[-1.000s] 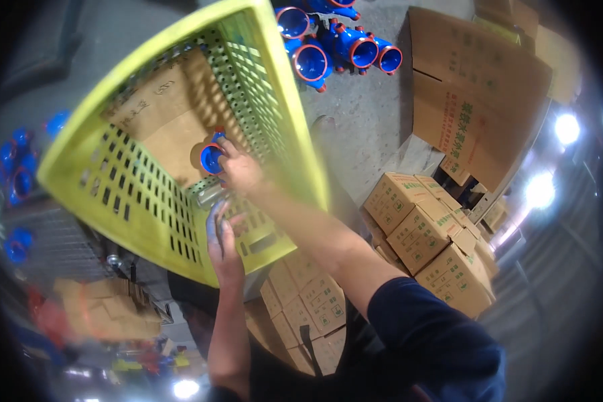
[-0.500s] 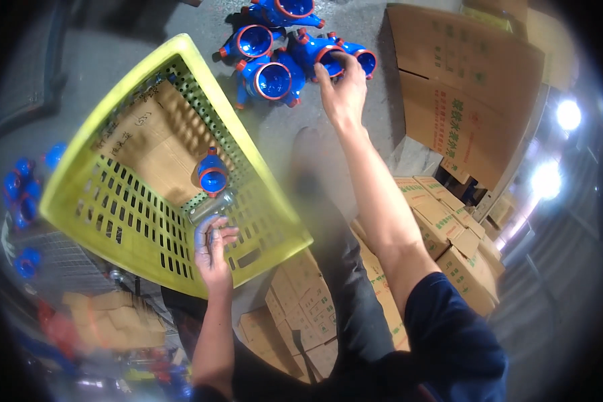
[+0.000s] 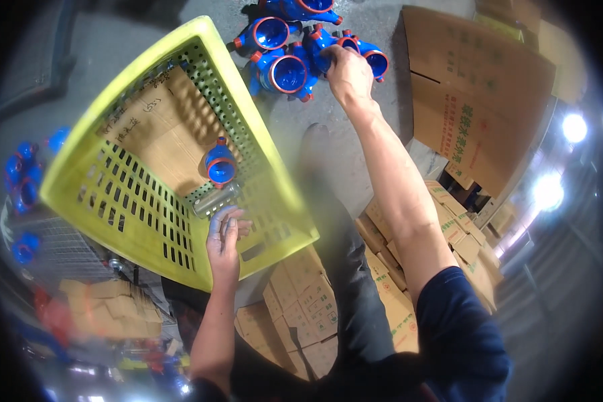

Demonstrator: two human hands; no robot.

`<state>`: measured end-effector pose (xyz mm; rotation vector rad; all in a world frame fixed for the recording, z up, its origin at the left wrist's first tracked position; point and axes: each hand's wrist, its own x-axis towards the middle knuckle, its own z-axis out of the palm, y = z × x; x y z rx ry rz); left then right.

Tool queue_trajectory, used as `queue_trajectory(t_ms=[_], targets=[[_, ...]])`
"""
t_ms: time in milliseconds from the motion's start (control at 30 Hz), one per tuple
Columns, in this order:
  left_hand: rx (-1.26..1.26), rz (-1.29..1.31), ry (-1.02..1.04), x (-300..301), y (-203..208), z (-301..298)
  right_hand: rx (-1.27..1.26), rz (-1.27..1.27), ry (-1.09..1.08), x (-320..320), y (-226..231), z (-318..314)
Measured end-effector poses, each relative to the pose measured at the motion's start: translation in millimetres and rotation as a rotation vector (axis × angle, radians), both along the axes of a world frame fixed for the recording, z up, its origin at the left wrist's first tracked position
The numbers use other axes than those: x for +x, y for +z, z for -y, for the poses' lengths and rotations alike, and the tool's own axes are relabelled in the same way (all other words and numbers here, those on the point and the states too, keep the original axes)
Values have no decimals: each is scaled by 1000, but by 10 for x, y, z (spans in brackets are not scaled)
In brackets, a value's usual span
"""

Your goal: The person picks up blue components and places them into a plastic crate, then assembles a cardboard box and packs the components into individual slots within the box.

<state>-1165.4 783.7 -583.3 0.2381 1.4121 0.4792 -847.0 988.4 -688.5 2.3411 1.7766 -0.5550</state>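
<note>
My right hand [image 3: 350,77] reaches to a group of blue pump housings on the floor at the top. Its fingers are closed on the rim of one blue pump housing [image 3: 320,44], whose opening they partly cover. Other housings with red-edged round mouths stand close by, among them one blue housing [image 3: 289,74] to the left. My left hand [image 3: 226,234] hovers at the near side of a yellow-green plastic basket [image 3: 268,151], fingers loosely curled and apart, holding nothing visible. Inside the basket, a blue housing [image 3: 220,162] and a grey metal cylinder [image 3: 214,201] rest near cardboard [image 3: 161,137].
A large open cardboard box [image 3: 476,87] stands at the right. Stacked cartons [image 3: 459,224] lie below it, with more cartons [image 3: 301,301] by my legs. At the far left are more blue housings [image 3: 23,174] beside a wire-mesh crate [image 3: 63,244].
My right hand's fingers have closed over the rim of the housing. The view has shifted slightly; my left hand remains at the basket's near side.
</note>
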Motion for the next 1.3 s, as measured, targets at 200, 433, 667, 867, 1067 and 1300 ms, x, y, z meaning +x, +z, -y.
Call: queue_trajectory(t_ms=[200,433,667,867,1067,1300], targets=[[4,14,15,-16,-13,-17,-116,-37,-111,-245,93,-183],[14,16,24,-64,6,-48,-232,69,142,-463,-108,-142],[57,-40,108,-204,-36,-31,-187,58,125,-319,105,-29],[281,-330,390,-515,82,-297,209,-107,-27,-609,1699,405],[442,-458,551,-821,177,-516,218,-367,-50,-1490,2736,892],[626,-816,419,-1042,227,-561,-108,-709,-446,-2821,1190,1375]])
